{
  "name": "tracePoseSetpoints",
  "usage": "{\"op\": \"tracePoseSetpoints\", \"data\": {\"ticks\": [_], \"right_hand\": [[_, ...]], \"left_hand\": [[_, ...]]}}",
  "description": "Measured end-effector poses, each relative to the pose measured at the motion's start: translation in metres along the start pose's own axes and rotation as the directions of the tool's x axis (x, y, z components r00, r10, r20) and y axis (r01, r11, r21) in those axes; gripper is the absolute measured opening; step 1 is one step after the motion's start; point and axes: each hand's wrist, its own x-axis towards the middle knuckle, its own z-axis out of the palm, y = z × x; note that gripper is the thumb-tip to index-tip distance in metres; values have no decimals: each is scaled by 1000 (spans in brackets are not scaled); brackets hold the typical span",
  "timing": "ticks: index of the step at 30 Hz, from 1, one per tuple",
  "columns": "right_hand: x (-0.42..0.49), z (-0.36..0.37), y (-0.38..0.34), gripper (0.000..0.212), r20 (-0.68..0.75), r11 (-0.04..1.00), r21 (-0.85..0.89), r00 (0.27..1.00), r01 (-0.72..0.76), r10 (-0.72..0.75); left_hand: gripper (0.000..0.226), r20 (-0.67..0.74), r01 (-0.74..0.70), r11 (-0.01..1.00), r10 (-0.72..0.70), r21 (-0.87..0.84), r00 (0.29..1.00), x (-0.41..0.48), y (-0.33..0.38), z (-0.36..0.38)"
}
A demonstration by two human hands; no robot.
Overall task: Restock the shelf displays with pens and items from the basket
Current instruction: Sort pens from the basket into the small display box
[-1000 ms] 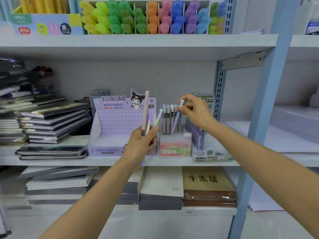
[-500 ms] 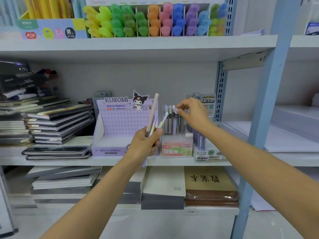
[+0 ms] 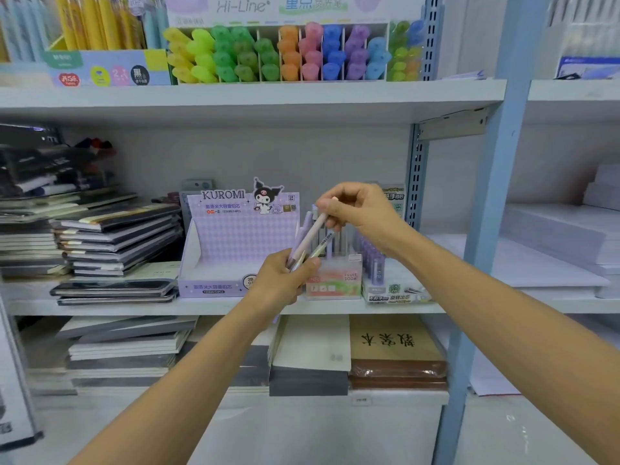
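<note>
My left hand (image 3: 281, 280) grips a small bunch of pastel pens by their lower ends, in front of the middle shelf. The longest, a pale pink pen (image 3: 310, 238), sticks up and to the right. My right hand (image 3: 359, 213) pinches the top end of that pink pen. Behind both hands stands a small pink-green "Fruit Soda" pen display box (image 3: 339, 283) with several upright pens in it. The purple Kuromi display box (image 3: 231, 250) sits just left of it, and no items show inside it.
Stacks of dark notebooks (image 3: 114, 236) fill the left of the middle shelf (image 3: 235, 305). A box of purple lead tubes (image 3: 385, 283) sits right of the pen box. Coloured highlighters (image 3: 285, 55) line the shelf above. A blue upright post (image 3: 486, 213) stands on the right.
My right hand let go of the pen it set into the Fruit Soda box and came back left to pinch the top of the pink pen in my left hand.
</note>
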Motion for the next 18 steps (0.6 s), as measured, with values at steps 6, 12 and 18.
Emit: {"op": "tracePoseSetpoints", "data": {"ticks": [6, 12, 18], "right_hand": [[-10, -16, -3, 8, -145, 975, 223, 988, -18, 51], [-28, -9, 11, 14, -19, 964, 240, 992, -114, 122], [-36, 6, 23, 13, 215, 991, 41, 970, -128, 117]], "left_hand": [[24, -101, 109, 950, -144, -294, 984, 1, 7, -10], [34, -225, -5, 744, -196, -668, 954, 5, 24, 2], [26, -279, -94, 811, -88, -578, 956, 4, 32, 12]]}}
